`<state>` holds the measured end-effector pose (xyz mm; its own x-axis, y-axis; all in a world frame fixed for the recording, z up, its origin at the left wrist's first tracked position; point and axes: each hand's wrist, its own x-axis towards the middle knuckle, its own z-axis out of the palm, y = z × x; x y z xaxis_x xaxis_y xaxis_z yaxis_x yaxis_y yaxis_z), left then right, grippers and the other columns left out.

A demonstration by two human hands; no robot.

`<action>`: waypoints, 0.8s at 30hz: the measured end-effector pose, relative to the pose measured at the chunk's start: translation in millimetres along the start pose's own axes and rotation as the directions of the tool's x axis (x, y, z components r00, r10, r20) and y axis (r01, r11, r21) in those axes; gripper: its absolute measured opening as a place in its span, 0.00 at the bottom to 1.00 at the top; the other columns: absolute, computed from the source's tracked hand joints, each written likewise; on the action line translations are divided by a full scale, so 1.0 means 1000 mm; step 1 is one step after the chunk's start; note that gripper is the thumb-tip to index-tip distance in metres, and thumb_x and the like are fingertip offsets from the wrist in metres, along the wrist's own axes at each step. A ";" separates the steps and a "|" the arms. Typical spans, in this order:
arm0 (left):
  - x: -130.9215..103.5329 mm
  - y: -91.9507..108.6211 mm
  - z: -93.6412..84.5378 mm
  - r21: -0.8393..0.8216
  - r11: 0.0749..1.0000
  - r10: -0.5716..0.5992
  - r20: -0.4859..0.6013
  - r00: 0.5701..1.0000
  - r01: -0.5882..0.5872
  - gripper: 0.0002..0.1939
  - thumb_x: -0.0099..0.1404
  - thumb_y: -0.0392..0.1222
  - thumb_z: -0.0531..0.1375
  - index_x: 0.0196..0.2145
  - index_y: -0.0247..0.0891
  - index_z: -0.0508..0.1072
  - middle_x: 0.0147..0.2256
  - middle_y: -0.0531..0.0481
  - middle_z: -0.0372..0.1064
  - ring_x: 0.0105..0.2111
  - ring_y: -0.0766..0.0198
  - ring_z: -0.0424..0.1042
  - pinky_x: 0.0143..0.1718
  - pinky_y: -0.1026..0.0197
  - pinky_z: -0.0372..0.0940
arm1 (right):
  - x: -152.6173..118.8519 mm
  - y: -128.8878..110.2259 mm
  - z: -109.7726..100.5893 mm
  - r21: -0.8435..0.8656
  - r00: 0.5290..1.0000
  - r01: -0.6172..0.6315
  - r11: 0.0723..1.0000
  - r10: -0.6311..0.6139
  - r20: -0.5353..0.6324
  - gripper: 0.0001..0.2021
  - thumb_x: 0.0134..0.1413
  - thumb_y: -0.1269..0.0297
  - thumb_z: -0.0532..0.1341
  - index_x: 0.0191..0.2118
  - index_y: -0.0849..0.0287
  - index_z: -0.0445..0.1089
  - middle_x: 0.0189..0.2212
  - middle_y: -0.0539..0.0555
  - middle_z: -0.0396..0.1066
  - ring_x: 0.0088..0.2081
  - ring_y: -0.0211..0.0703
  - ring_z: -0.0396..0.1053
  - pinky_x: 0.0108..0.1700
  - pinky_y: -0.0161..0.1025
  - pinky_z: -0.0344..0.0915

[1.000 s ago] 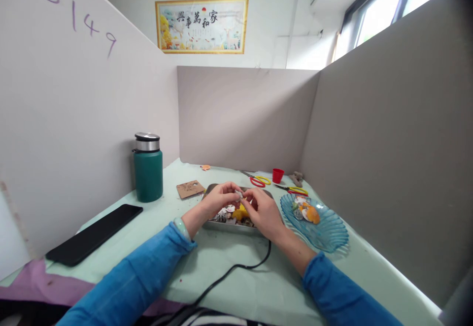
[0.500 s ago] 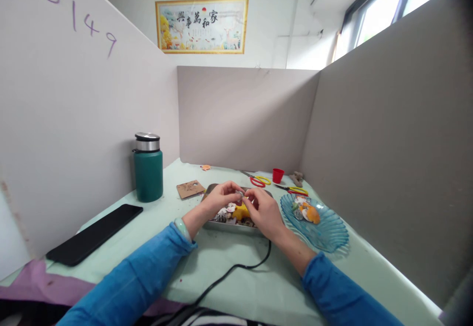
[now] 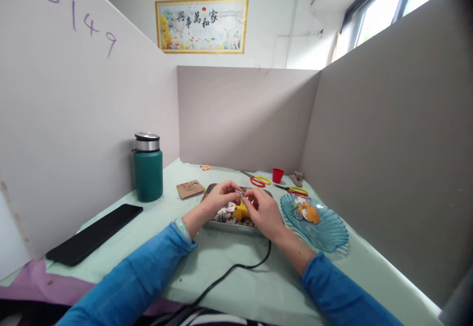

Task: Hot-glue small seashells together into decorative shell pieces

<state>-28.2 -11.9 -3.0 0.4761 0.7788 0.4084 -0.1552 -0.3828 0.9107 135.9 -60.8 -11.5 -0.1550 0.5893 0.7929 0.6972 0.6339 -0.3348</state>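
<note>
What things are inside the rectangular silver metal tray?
The rectangular silver metal tray holds a bright yellow piece and small white and grey pieces; the left hand and right hand hide other parts.

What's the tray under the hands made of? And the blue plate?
The tray looks like smooth metal, maybe steel: its wall is grey and gleams. The plate seems glossy, clear glass or plastic: light passes through its ribbed blue rim.

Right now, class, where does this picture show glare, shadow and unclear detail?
Head view: glare bleaches the window; same view: a diagonal shadow edge crosses the back partition; same view: the small piece between the fingers looks indistinct.
</note>
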 end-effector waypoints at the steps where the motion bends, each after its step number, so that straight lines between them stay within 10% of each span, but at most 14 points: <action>1: 0.000 0.000 0.000 0.002 1.000 0.006 0.001 1.000 -0.006 0.12 0.53 0.42 0.63 0.34 0.33 0.69 0.29 0.51 0.66 0.27 0.68 0.66 0.30 0.65 0.62 | 0.000 0.000 0.000 -0.003 1.000 -0.003 1.000 0.003 0.001 0.05 0.56 0.65 0.54 0.33 0.58 0.66 0.28 0.51 0.67 0.28 0.37 0.63 0.31 0.34 0.57; 24: 0.004 -0.008 -0.001 -0.038 0.998 -0.052 0.074 0.996 0.055 0.18 0.48 0.41 0.66 0.37 0.31 0.71 0.31 0.48 0.70 0.30 0.67 0.69 0.35 0.62 0.64 | 0.000 0.005 0.002 -0.046 0.998 -0.055 0.997 0.054 -0.015 0.06 0.57 0.67 0.51 0.31 0.58 0.63 0.29 0.52 0.67 0.31 0.40 0.63 0.35 0.35 0.57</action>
<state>-26.0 -5.6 -8.6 0.5461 0.7588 0.3550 -0.1615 -0.3204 0.9334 137.8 -56.7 -14.3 -0.1065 0.6152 0.7812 0.7360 0.5770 -0.3540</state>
